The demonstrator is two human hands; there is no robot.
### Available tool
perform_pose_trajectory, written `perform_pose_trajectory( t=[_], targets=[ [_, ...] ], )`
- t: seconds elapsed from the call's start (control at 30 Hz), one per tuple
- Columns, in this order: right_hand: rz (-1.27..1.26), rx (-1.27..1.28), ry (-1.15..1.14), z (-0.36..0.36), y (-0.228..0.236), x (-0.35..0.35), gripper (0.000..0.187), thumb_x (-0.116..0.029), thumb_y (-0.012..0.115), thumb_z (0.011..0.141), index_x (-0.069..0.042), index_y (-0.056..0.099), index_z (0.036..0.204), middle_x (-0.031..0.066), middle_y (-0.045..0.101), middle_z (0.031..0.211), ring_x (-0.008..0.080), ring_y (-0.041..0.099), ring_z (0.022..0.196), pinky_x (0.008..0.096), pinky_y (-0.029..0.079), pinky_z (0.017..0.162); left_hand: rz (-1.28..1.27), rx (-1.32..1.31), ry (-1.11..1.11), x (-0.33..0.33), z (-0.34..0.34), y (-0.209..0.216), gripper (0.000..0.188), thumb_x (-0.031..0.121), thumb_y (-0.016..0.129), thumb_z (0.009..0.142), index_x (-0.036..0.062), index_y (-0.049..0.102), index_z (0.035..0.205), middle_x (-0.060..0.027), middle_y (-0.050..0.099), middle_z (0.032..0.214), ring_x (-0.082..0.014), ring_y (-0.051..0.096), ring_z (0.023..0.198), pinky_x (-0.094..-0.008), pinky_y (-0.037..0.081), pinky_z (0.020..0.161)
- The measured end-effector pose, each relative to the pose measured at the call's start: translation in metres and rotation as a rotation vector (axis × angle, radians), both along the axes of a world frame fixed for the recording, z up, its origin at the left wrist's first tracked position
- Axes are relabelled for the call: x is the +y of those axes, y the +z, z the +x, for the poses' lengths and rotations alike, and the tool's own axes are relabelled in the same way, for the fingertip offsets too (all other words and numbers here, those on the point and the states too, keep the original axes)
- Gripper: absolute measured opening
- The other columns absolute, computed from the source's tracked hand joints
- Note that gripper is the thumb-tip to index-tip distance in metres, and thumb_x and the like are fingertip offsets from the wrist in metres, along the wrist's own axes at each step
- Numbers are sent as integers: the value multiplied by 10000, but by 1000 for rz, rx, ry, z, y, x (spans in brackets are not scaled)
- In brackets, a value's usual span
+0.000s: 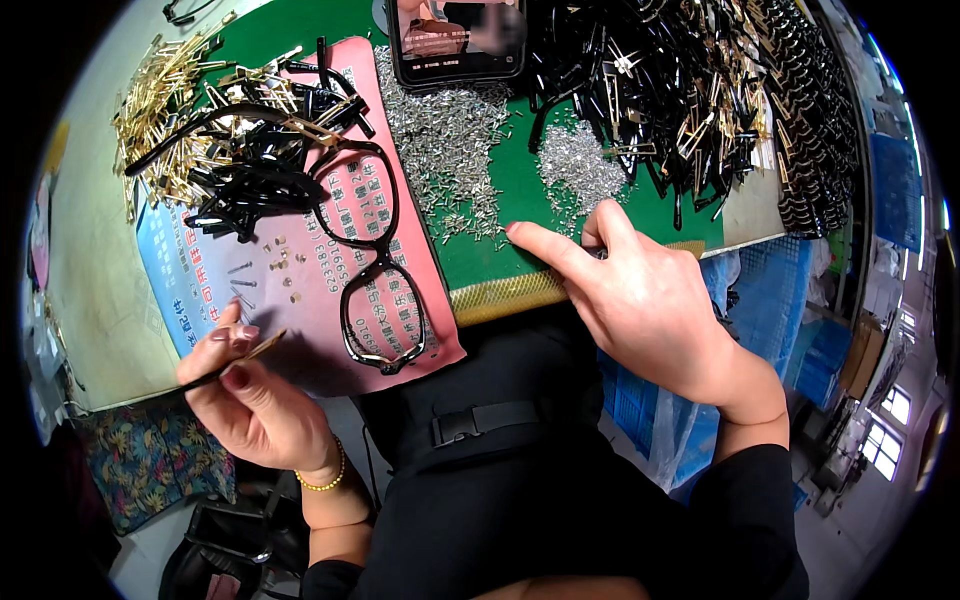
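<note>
I log a green mat (517,185) beyond and right of the eyeglass frame (379,247), and a printed pink-and-blue sheet (325,360) beneath the frame. A large heap of black side arms (600,90) lies far right of it. The frame itself rests on the sheet, a black side arm running left from its far end. The right hand (645,300) is right of the frame, index finger extended; I cannot tell whether its fingers grip anything. The left hand (250,400) is left of the frame's near end. A silver heap of screws (440,150) sits just right of the frame, the right index fingertip at its near edge. I note a phone (460,45) beyond the frame. A slim dark piece (262,346), left of the frame, is pinched between left thumb and fingers. Smallest: round bits (295,297), also left of it.
</note>
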State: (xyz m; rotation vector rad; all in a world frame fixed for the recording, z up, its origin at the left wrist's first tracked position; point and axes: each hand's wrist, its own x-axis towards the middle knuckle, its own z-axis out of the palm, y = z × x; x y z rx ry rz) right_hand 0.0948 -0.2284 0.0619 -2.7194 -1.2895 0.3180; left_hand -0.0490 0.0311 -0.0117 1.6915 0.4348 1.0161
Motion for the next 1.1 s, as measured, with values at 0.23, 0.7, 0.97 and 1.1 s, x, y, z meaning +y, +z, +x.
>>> perform_pose_trajectory(
  t=[0.23,0.7,0.97,1.1],
  targets=[
    [12,-16,13,0,-3,1,626,-26,644,768,-228,621,1360,93,500,886,201,602,632,321,496,458,666,511,-154,9,-4,8,103,-46,595,968,-12,636,1056,-105,672,957,-246,592,922,-418,457,1000],
    [137,212,12,-2,15,10,636,-36,652,842,-265,570,1429,97,606,1091,261,686,718,366,561,577,491,252,-512,-25,4,2,259,-64,791,725,68,619,867,-76,723,940,-318,699,969,-530,516,1018],
    [126,316,356,5,4,38,664,-8,697,730,-79,542,1372,95,584,1396,300,657,784,355,565,548,373,188,-501,-19,8,0,289,12,826,730,64,624,931,-72,690,900,-282,722,909,-473,558,946],
    [132,350,360,9,2,38,670,-11,699,728,-76,543,1376,95,583,1415,305,648,766,359,566,546,356,180,-474,-22,11,0,253,0,818,724,54,636,892,-71,692,896,-280,724,894,-469,563,929]
  ],
)
